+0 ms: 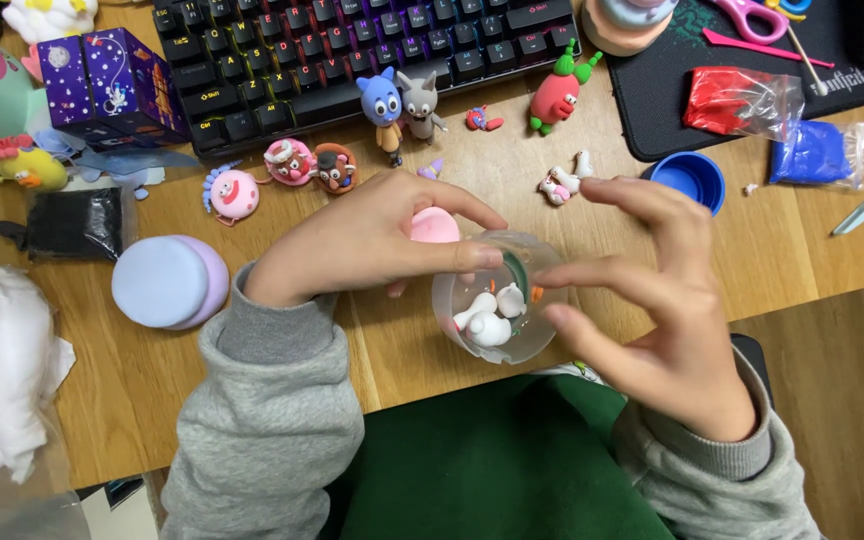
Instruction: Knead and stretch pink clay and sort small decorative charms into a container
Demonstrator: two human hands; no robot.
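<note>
L hand [372, 245]: your grip pinches the clear dome [492, 295] rim.
R hand [652, 300]: fingers spread, tips on dome.
Risk: dome near table [152, 380] edge; a slip could dump the white figures [487, 318].

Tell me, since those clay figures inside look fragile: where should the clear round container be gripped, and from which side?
Probably by the outer wall of the clear round container, fingers on opposite sides, coming from above. It sits upright with its mouth up, white figures inside. The left hand and right hand already flank it, fingertips at the rim.
</note>
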